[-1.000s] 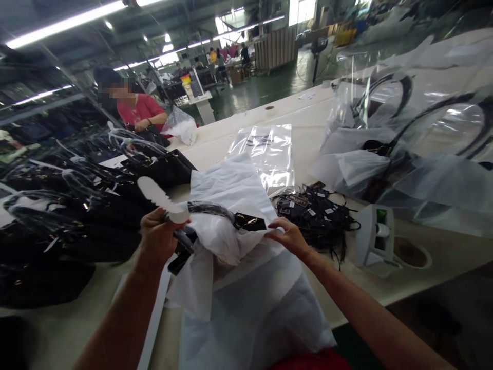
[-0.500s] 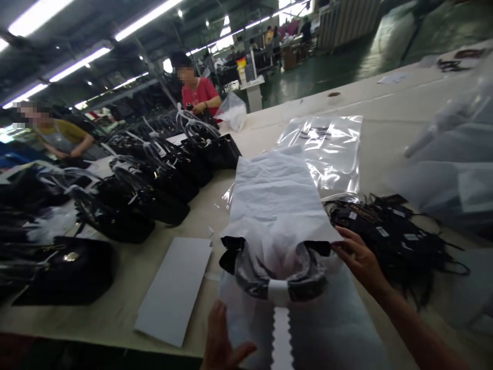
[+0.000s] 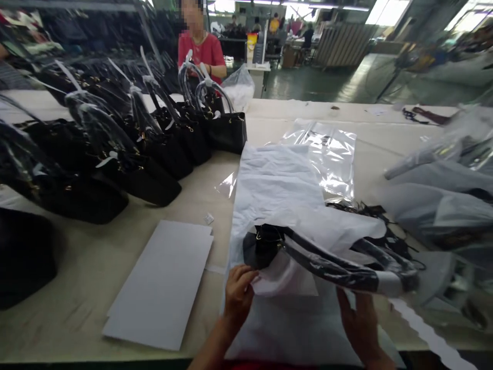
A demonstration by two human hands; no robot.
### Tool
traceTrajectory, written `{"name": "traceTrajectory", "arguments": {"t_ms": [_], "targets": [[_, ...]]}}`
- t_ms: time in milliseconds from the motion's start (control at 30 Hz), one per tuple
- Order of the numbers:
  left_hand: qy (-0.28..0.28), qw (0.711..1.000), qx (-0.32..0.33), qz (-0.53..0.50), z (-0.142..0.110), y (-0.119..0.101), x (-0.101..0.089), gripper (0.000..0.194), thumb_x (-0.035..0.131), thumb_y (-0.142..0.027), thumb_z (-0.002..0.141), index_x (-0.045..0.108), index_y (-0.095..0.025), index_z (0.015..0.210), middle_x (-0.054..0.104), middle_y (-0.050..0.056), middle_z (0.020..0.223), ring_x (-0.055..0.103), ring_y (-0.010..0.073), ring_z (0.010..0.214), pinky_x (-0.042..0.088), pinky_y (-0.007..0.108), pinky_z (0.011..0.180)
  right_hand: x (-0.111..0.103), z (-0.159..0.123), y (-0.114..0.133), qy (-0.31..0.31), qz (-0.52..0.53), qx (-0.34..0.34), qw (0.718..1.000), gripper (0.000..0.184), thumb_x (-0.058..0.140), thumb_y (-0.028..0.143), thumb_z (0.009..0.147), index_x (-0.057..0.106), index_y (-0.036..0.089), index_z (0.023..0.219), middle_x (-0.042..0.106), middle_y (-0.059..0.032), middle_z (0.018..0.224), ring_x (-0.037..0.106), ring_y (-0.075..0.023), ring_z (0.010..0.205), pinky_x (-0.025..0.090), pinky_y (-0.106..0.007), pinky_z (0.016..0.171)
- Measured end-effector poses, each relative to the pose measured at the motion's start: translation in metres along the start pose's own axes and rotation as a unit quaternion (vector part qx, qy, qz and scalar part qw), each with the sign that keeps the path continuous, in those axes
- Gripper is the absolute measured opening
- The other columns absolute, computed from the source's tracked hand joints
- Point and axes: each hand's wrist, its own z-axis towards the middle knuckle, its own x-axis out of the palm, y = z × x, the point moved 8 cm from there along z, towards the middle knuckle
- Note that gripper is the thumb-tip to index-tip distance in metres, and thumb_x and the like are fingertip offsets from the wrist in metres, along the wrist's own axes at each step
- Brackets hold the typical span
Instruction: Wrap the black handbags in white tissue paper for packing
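Note:
A black handbag (image 3: 260,252) lies in front of me, largely hidden by white wrapping sheets (image 3: 277,180). Its plastic-wrapped handles (image 3: 331,270) lean to the right, bound by a white band with a zigzag-edged strip (image 3: 427,329) hanging from it. My left hand (image 3: 239,295) is closed at the bag's near left corner, fingers curled at its edge beside the white paper. Below the handles is my right hand (image 3: 360,321), thumb and fingers apart; its fingertips are partly hidden behind them.
Rows of black handbags (image 3: 150,177) stand at the left. A grey-white card (image 3: 162,282) lies nearby. Clear plastic bags (image 3: 335,154) lie behind the sheets, black tags (image 3: 385,226) to the right, wrapped bags (image 3: 442,195) beyond. A person in red (image 3: 200,56) stands across the table.
The handles have swung from pointing toward me to the right. My left hand has moved up to the bag's corner; my right hand has come down below the handles. The view has levelled.

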Motion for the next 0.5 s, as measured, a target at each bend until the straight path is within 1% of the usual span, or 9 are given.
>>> {"name": "traceTrajectory", "arguments": {"t_ms": [67,133,167,233,267,300,367,433,500], "targets": [[0.001,0.998,-0.032,-0.056,0.008,0.008,-0.006,0.023,0.045,-0.006,0.082,0.065,-0.018,0.086,0.061,0.01,0.102,0.059,0.018,0.098,0.053,0.029,0.079,0.022,-0.012,0.042,0.01,0.008,-0.04,0.999,0.024,0.053,0.04,0.088,0.062,0.024,0.103,0.065,-0.0119,0.096,0.064,-0.0273,0.091,0.056,-0.042,0.078],[0.023,0.988,-0.074,-0.136,0.014,0.019,-0.003,0.019,0.047,-0.009,0.081,0.064,-0.018,0.083,0.06,0.012,0.115,0.058,0.0198,0.104,0.053,0.032,0.084,0.048,-0.018,0.079,0.039,-0.002,-0.089,0.995,0.03,0.056,0.041,0.086,0.063,0.021,0.107,0.066,-0.0121,0.096,0.065,-0.0278,0.088,0.058,-0.041,0.074],[0.041,0.978,-0.1,-0.18,0.015,0.025,0.001,0.018,0.047,-0.009,0.081,0.063,-0.017,0.082,0.06,0.012,0.118,0.059,0.0205,0.106,0.052,0.033,0.087,0.061,-0.02,0.095,0.058,-0.016,-0.118,0.991,0.028,0.056,0.04,0.086,0.065,0.022,0.106,0.067,-0.0109,0.093,0.066,-0.0276,0.085,0.059,-0.041,0.071],[0.073,0.949,-0.172,-0.253,0.016,0.039,0.01,0.016,0.047,-0.013,0.08,0.062,-0.017,0.085,0.062,0.012,0.116,0.06,0.0209,0.106,0.05,0.034,0.091,0.082,-0.02,0.119,0.085,-0.046,-0.175,0.98,0.022,0.05,0.034,0.089,0.07,0.028,0.097,0.069,-0.0058,0.081,0.067,-0.0252,0.074,0.06,-0.04,0.068],[0.081,0.934,-0.211,-0.276,0.016,0.047,0.014,0.015,0.048,-0.016,0.08,0.062,-0.017,0.087,0.064,0.011,0.114,0.06,0.0212,0.105,0.05,0.034,0.091,0.088,-0.018,0.128,0.09,-0.059,-0.198,0.974,0.025,0.047,0.028,0.09,0.072,0.031,0.094,0.068,-0.0038,0.075,0.066,-0.0238,0.07,0.06,-0.04,0.068],[0.084,0.921,-0.245,-0.29,0.016,0.054,0.017,0.016,0.049,-0.019,0.08,0.063,-0.017,0.089,0.065,0.01,0.111,0.061,0.0214,0.103,0.05,0.033,0.089,0.093,-0.015,0.135,0.088,-0.071,-0.215,0.97,0.03,0.044,0.022,0.091,0.072,0.032,0.093,0.068,-0.0031,0.071,0.066,-0.0232,0.068,0.06,-0.04,0.069],[0.088,0.909,-0.278,-0.298,0.019,0.062,0.019,0.019,0.051,-0.025,0.082,0.064,-0.016,0.093,0.068,0.009,0.101,0.064,0.0201,0.093,0.052,0.03,0.081,0.095,-0.004,0.148,0.067,-0.092,-0.221,0.969,0.035,0.042,0.015,0.09,0.073,0.03,0.098,0.07,-0.0052,0.074,0.066,-0.0244,0.071,0.059,-0.043,0.072],[0.088,0.91,-0.279,-0.293,0.026,0.063,0.019,0.021,0.051,-0.031,0.084,0.064,-0.016,0.09,0.068,0.007,0.09,0.064,0.0183,0.083,0.052,0.027,0.074,0.093,0.011,0.162,0.052,-0.09,-0.208,0.973,0.032,0.043,0.014,0.091,0.071,0.024,0.104,0.071,-0.0092,0.087,0.067,-0.0265,0.08,0.058,-0.043,0.075],[0.084,0.914,-0.273,-0.288,0.033,0.061,0.017,0.024,0.053,-0.037,0.084,0.063,-0.016,0.088,0.067,0.006,0.086,0.063,0.0173,0.079,0.051,0.026,0.072,0.09,0.025,0.176,0.048,-0.07,-0.197,0.977,0.031,0.043,0.016,0.092,0.068,0.02,0.109,0.07,-0.0111,0.098,0.066,-0.0272,0.092,0.056,-0.042,0.082]]}}
